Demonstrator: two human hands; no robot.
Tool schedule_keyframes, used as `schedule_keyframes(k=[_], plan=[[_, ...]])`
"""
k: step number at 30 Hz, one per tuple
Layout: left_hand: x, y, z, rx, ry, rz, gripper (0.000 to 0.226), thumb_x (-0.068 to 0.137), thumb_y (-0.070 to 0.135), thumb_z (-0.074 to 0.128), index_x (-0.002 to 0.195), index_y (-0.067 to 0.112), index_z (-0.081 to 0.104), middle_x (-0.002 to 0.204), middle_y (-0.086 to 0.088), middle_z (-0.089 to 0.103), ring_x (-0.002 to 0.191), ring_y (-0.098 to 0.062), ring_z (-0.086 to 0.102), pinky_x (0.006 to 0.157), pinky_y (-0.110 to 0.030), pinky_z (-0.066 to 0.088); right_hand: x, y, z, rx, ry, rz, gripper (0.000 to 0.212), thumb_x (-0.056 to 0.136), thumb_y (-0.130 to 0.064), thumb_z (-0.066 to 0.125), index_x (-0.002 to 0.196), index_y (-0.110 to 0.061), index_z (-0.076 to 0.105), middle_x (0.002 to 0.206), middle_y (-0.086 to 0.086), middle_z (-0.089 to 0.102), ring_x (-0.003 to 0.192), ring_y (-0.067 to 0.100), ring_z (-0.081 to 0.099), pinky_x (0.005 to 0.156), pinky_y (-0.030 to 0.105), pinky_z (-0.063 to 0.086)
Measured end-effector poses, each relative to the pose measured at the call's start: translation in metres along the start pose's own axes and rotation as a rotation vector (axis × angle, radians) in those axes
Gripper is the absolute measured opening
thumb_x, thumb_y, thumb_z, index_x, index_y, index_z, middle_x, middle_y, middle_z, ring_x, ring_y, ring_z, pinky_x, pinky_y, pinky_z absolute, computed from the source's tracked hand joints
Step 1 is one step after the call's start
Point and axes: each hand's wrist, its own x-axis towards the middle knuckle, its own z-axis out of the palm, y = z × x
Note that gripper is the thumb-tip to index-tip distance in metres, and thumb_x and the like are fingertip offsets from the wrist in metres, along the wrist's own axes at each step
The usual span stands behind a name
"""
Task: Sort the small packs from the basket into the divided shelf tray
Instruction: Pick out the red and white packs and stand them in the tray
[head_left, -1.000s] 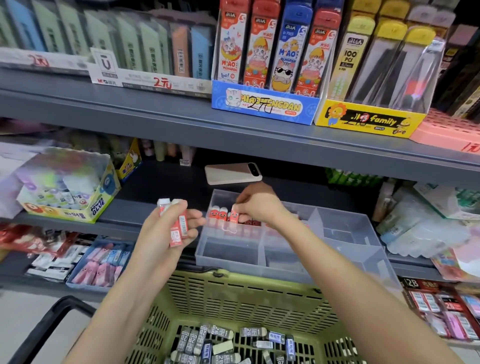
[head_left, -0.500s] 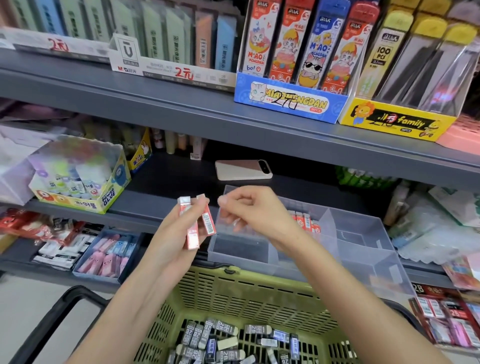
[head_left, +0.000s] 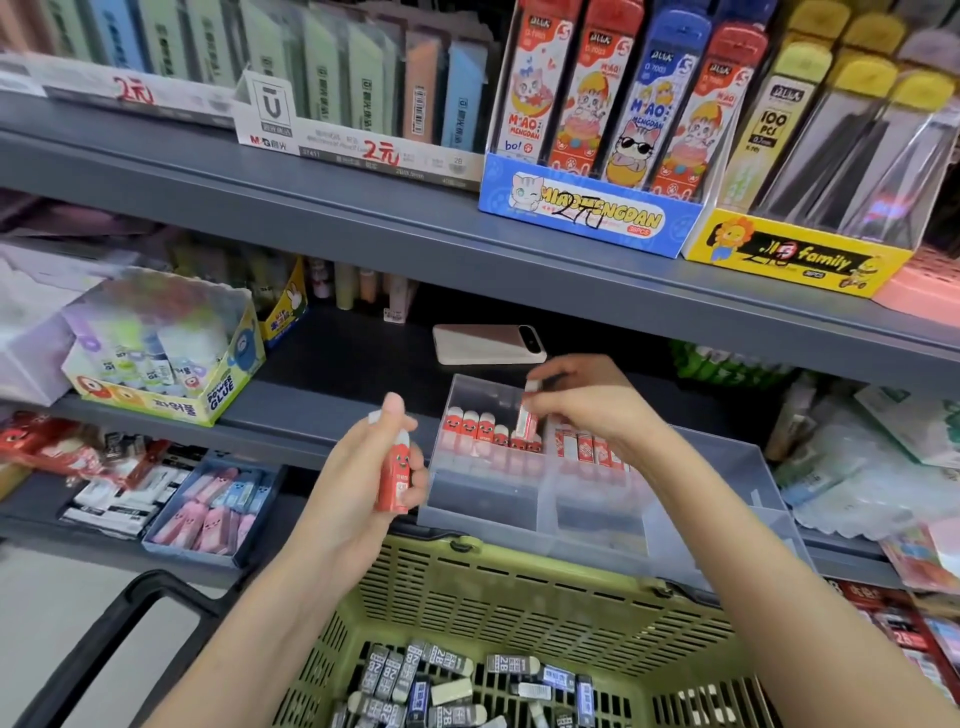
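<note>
Stationery shelves behind; right hand (head_left: 582, 410) now pinches a small red-and-white pack (head_left: 524, 423) into the clear divided plastic tray (head_left: 727, 499) beneath it, one fewer in the left hand (head_left: 363, 467), which grips another red pack (head_left: 396, 475).

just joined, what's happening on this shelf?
A person is stocking small red packs into a clear divided tray on the middle shelf. The right hand is lowering one red pack into the row already standing in the tray's back-left compartment. The left hand holds another red pack upright beside the tray. A green basket below holds a pile of grey 2B packs. A phone lies on the shelf behind the tray.
</note>
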Motion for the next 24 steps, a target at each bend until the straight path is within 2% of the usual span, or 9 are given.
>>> schedule_keyframes(k=[3,7,10,13,17,19,21,23,24], plan=[[0.000,0.001,-0.004,-0.183,-0.002,-0.046,0.030,0.077,0.029,0.064,0.097,0.006,0.059,0.068,-0.009,0.057,0.056,-0.018,0.056,0.047,-0.026,0.049,0.010,0.000,0.010,-0.415,-0.017,-0.009,0.015,0.071,-0.024,0.073,0.085,-0.020,0.071,0.084,-0.002,0.070,0.080,0.017,0.065,0.074,0.028,0.053],[0.001,0.000,-0.008,-0.184,0.022,0.001,0.025,0.077,0.015,0.062,0.098,0.003,0.062,0.073,-0.012,0.066,0.064,-0.021,0.065,0.055,-0.028,0.055,0.016,-0.004,0.032,-0.789,-0.007,0.021,0.021,0.076,-0.034,0.066,0.080,-0.013,0.066,0.074,0.002,0.062,0.069,0.022,0.058,0.061,0.023,0.043],[0.000,0.000,-0.008,-0.048,0.009,0.064,0.028,0.075,0.022,0.060,0.098,0.006,0.065,0.084,-0.010,0.074,0.072,-0.017,0.070,0.058,-0.023,0.055,0.016,-0.005,0.045,-0.878,0.053,-0.002,0.019,0.077,-0.032,0.064,0.076,-0.015,0.057,0.072,0.002,0.055,0.066,0.022,0.051,0.060,0.023,0.038],[-0.001,0.000,-0.008,0.055,-0.027,0.102,0.030,0.079,0.029,0.056,0.101,0.012,0.066,0.095,-0.003,0.075,0.079,-0.012,0.071,0.059,-0.020,0.054,0.015,-0.002,0.049,-0.906,0.078,-0.033,0.016,0.080,-0.032,0.061,0.079,-0.016,0.057,0.078,0.003,0.056,0.071,0.023,0.053,0.062,0.024,0.038],[0.000,0.001,-0.007,0.087,-0.032,0.114,0.029,0.080,0.032,0.056,0.103,0.016,0.064,0.100,0.002,0.074,0.082,-0.009,0.071,0.063,-0.018,0.053,0.015,-0.001,0.044,-0.894,0.011,-0.038,0.022,0.087,-0.033,0.055,0.089,-0.014,0.065,0.092,0.007,0.064,0.079,0.023,0.056,0.069,0.026,0.046],[0.000,0.001,-0.007,0.042,-0.038,0.110,0.031,0.079,0.032,0.057,0.103,0.015,0.064,0.101,0.001,0.074,0.084,-0.010,0.071,0.061,-0.018,0.054,0.006,-0.003,0.040,-0.855,0.088,-0.134,0.022,0.090,-0.031,0.052,0.095,-0.016,0.067,0.095,0.005,0.066,0.087,0.024,0.059,0.075,0.027,0.046],[0.000,0.001,-0.007,0.024,-0.045,0.104,0.032,0.079,0.033,0.057,0.105,0.015,0.063,0.101,0.000,0.074,0.085,-0.011,0.071,0.061,-0.018,0.054,-0.011,-0.008,0.041,-0.610,0.154,-0.278,0.020,0.090,-0.035,0.054,0.095,-0.023,0.070,0.086,-0.004,0.069,0.081,0.014,0.061,0.073,0.025,0.044],[-0.001,0.001,-0.006,0.041,-0.075,0.093,0.033,0.079,0.035,0.058,0.106,0.016,0.064,0.100,0.000,0.074,0.084,-0.012,0.072,0.063,-0.019,0.054,-0.032,-0.017,0.044,-0.207,0.000,-0.358,0.015,0.087,-0.036,0.061,0.096,-0.030,0.071,0.076,-0.011,0.067,0.069,0.003,0.057,0.070,0.026,0.045],[-0.002,0.000,-0.005,0.054,-0.096,0.092,0.034,0.079,0.036,0.059,0.105,0.016,0.065,0.098,-0.001,0.075,0.080,-0.012,0.071,0.063,-0.020,0.054,-0.042,-0.020,0.045,-0.117,-0.097,-0.381,0.018,0.086,-0.037,0.062,0.101,-0.031,0.069,0.080,-0.010,0.067,0.069,0.002,0.057,0.070,0.027,0.047]])
